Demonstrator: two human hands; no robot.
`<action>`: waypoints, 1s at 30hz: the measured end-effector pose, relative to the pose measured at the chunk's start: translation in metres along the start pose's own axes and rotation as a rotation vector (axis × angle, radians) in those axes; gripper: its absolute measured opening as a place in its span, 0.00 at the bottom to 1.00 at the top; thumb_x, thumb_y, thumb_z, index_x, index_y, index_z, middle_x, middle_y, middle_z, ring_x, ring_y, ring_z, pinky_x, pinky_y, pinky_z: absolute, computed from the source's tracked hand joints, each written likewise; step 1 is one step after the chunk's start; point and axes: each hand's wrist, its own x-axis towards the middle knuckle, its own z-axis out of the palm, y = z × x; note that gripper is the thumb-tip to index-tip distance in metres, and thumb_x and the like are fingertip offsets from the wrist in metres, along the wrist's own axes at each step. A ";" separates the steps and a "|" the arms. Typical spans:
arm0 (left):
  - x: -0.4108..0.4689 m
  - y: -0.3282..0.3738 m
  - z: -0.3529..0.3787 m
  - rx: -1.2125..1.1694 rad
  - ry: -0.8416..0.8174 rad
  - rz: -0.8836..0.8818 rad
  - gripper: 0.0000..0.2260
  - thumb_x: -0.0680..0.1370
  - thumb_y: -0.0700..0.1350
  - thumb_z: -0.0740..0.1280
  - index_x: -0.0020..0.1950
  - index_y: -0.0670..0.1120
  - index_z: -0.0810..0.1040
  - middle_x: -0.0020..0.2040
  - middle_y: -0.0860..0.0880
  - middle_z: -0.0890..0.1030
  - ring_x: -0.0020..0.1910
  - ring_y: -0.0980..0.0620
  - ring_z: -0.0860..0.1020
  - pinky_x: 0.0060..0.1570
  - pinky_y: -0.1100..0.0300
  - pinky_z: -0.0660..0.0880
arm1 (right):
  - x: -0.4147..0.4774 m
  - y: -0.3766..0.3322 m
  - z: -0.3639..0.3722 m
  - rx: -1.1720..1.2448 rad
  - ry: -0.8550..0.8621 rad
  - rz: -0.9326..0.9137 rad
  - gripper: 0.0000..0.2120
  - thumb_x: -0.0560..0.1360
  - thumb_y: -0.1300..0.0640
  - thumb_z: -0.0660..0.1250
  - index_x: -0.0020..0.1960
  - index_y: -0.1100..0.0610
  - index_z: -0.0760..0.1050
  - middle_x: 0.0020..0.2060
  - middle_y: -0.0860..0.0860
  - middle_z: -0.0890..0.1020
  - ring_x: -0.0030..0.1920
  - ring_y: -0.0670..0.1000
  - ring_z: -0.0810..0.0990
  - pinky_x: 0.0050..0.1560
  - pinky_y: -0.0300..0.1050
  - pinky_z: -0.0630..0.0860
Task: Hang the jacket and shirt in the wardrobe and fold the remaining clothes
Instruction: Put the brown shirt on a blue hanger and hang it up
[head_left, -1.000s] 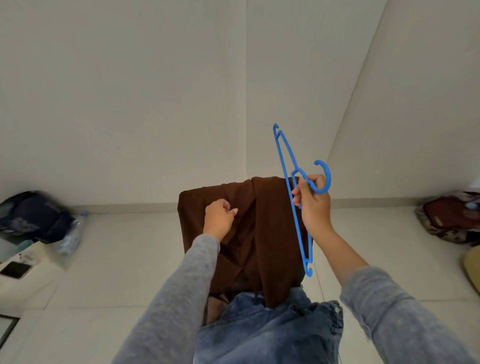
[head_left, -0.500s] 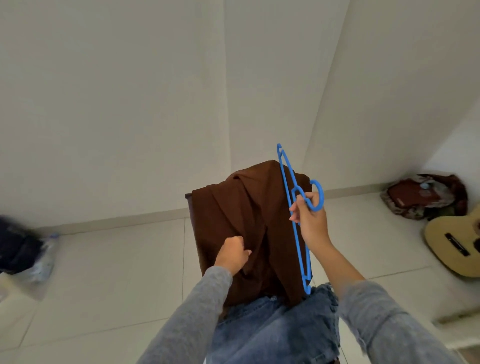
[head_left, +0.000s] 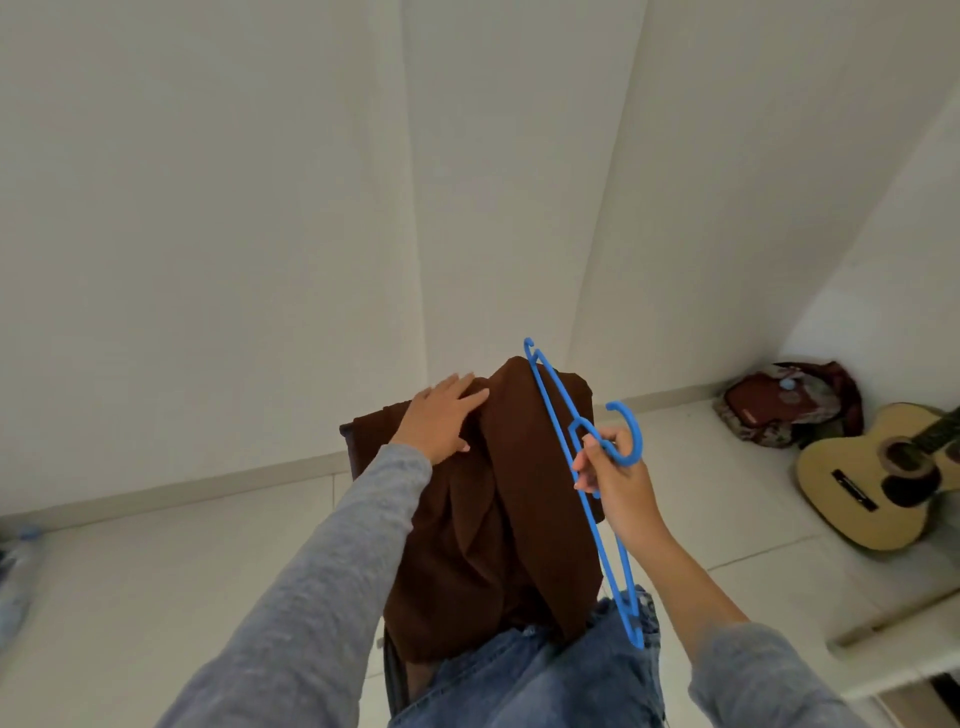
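1. Left hand (head_left: 441, 418) has let go of the bunched fabric and moved up. It now lies flat, fingers straight, on top of the brown garment (head_left: 514, 530).
2. Right hand (head_left: 610, 475) still grips the blue hanger (head_left: 638, 439) at its neck, just beside the garment.
3. Judgement: the hanger is not yet inserted.

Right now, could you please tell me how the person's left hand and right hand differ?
The left hand rests flat on the brown garment, fingers straight; the right hand curls its fingers round the blue hanger. The left hand sits higher in view than the right hand. Both have grey sleeves.
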 end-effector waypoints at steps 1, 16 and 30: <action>0.003 0.003 0.005 0.012 0.006 0.022 0.33 0.74 0.45 0.70 0.75 0.50 0.60 0.77 0.48 0.57 0.76 0.47 0.54 0.73 0.50 0.56 | 0.000 0.001 0.000 0.002 0.001 0.005 0.06 0.80 0.58 0.58 0.44 0.55 0.69 0.33 0.52 0.77 0.26 0.43 0.75 0.32 0.35 0.74; -0.033 0.038 0.015 -0.918 0.024 -0.198 0.08 0.76 0.38 0.65 0.40 0.50 0.75 0.38 0.53 0.75 0.39 0.56 0.73 0.41 0.67 0.68 | -0.007 0.025 0.025 -0.201 -0.095 0.027 0.16 0.75 0.60 0.67 0.61 0.55 0.68 0.53 0.54 0.76 0.40 0.49 0.80 0.42 0.35 0.77; -0.055 0.020 0.005 -1.138 0.258 -0.195 0.11 0.73 0.30 0.66 0.49 0.46 0.77 0.47 0.49 0.79 0.45 0.54 0.77 0.52 0.61 0.73 | -0.030 0.036 0.038 -0.369 -0.048 0.011 0.08 0.72 0.73 0.66 0.50 0.66 0.77 0.36 0.57 0.78 0.35 0.47 0.78 0.37 0.28 0.73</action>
